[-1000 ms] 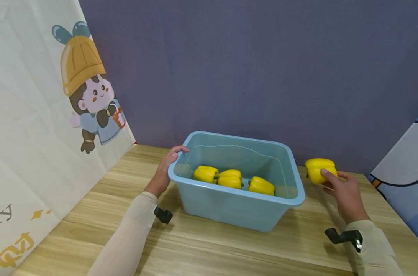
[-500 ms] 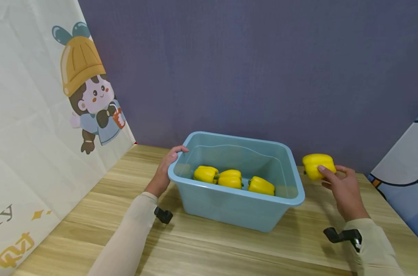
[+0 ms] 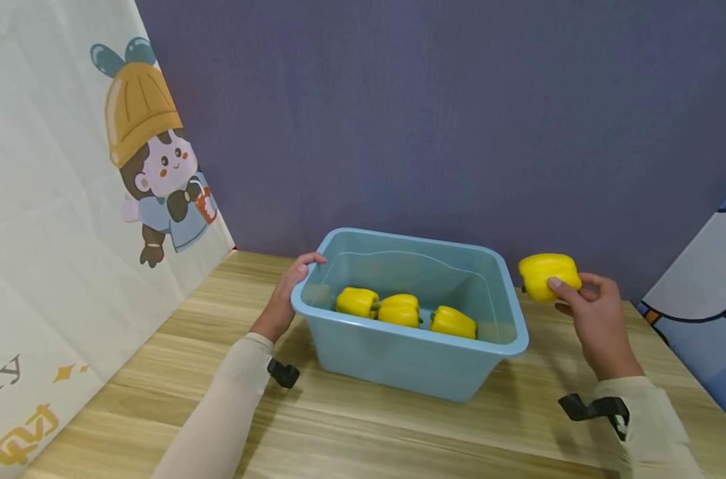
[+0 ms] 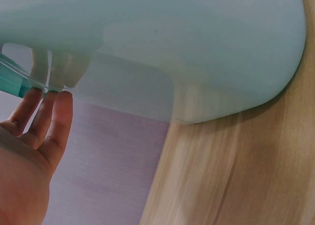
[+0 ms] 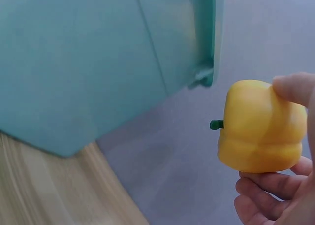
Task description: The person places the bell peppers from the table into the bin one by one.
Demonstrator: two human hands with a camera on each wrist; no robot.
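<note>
A light blue plastic storage bin (image 3: 392, 366) stands on the table, with yellow bell peppers (image 3: 452, 322) lying on its floor. My left hand (image 3: 286, 293) grips its left rim; in the left wrist view, fingertips (image 4: 61, 104) meet the bin's outer side under the rim. Off the bin's right side, my right hand (image 3: 602, 326) holds another yellow bell pepper (image 3: 547, 274) in the air, thumb on one side and fingers beneath. The right wrist view shows this pepper's short green stem (image 5: 216, 124) pointing toward the bin wall (image 5: 98, 62), apart from it.
The wood-grain table (image 3: 363, 439) ends at a dark blue-grey backdrop (image 3: 428, 120) close behind the bin. A white cartoon-printed sheet (image 3: 51, 219) borders the left side, and another printed panel (image 3: 698, 332) borders the right. Black camera mounts (image 3: 596, 409) stick out from the wrists.
My right hand has raised the held pepper from near the table and brought it slightly left, up to about the rim's height in view. My left hand and the bin have stayed put.
</note>
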